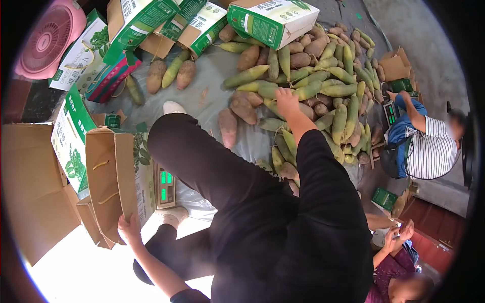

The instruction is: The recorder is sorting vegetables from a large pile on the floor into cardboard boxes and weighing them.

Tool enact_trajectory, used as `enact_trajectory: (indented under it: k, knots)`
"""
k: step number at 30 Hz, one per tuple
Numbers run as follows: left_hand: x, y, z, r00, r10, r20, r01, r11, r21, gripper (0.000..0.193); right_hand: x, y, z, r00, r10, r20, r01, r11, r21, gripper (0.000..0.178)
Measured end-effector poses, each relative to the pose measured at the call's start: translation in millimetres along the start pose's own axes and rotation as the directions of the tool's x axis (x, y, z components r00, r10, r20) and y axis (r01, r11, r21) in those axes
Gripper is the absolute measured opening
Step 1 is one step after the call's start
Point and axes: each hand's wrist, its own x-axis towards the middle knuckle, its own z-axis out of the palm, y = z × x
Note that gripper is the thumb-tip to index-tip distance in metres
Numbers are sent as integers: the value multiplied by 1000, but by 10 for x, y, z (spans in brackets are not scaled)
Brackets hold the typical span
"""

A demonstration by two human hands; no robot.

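Note:
My right hand (287, 101) reaches out from a black sleeve onto a big pile of green and yellow bamboo shoots (323, 86) lying on a grey sheet. Its fingers curl down over one green shoot (270, 92) at the pile's near edge. My left hand (129, 228) grips the lower edge of an open brown cardboard box (108, 177) with green and white printed sides, standing at my left. My black-trousered leg (202, 161) stretches between the box and the pile.
A weighing scale with green digits (164, 186) sits beside the box. More green and white boxes (273, 20) and a pink fan (48, 38) lie at the back. A person in a striped shirt (429, 146) crouches at the right; another person (396, 272) is at the lower right.

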Motion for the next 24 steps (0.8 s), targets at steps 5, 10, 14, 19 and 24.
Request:
enact_trajectory:
  k: [5, 10, 14, 19, 24]
  knots:
    - [8, 59, 5, 1000, 22, 9, -22, 1000, 22, 22, -107, 84, 56, 983, 18, 185, 8, 991, -137, 39]
    - [35, -13, 58, 999, 48, -19, -47, 998, 30, 20, 6, 144, 8, 976, -18, 218, 74, 964, -254, 27]
    - [3, 32, 15, 1000, 2, 1, -2, 1000, 0, 21, -16, 250, 18, 996, 50, 75, -41, 992, -117, 18]
    - [2, 44, 4, 1000, 7, 3, -7, 999, 41, 17, -87, 309, -127, 991, 136, 8, -136, 987, 86, 15]
    - [73, 244, 79, 997, 72, -25, -71, 997, 37, 20, 339, 914, 251, 918, 330, -221, -150, 803, 577, 17]
